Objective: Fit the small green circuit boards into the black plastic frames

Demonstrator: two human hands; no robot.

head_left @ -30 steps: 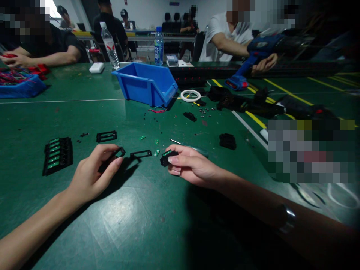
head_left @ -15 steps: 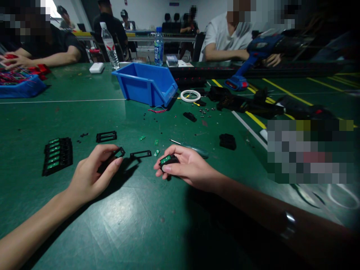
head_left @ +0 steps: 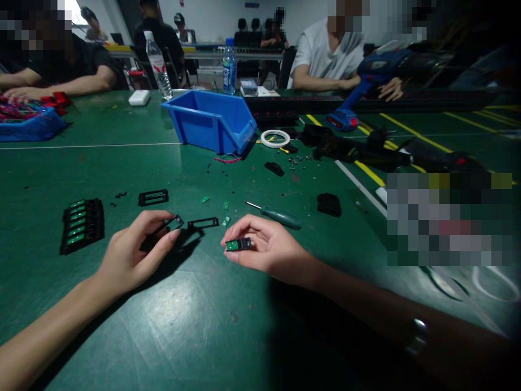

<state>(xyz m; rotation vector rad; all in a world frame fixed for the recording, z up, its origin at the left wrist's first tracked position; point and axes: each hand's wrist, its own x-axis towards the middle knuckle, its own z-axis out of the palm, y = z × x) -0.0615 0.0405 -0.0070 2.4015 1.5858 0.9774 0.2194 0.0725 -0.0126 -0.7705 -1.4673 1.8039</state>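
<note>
Between the thumb and fingers of my left hand (head_left: 138, 247) is a small black plastic frame (head_left: 176, 222), its near end covered by the hand. My right hand (head_left: 266, 247) holds a black housing with a green circuit board (head_left: 238, 244) in its fingers. Another black frame (head_left: 203, 223) lies on the table between the hands, and a double black frame (head_left: 153, 197) lies beyond the left one. Several small green boards (head_left: 226, 221) are scattered near the right fingertips. A screwdriver (head_left: 280, 216) rests just past my right hand. Left of my left hand lies a row of black housings with green boards (head_left: 82, 225).
A blue bin (head_left: 199, 127) stands ahead, with a white ring (head_left: 275, 139) and loose screws right of it. A blue cordless drill (head_left: 362, 92) and dark parts are at the right. Black pieces (head_left: 329, 205) lie nearer. Bottles (head_left: 229, 68) and people are across the table.
The housing in my right hand has turned and shifted slightly left, so its board faces up differently. My left hand with the frame has hardly moved.
</note>
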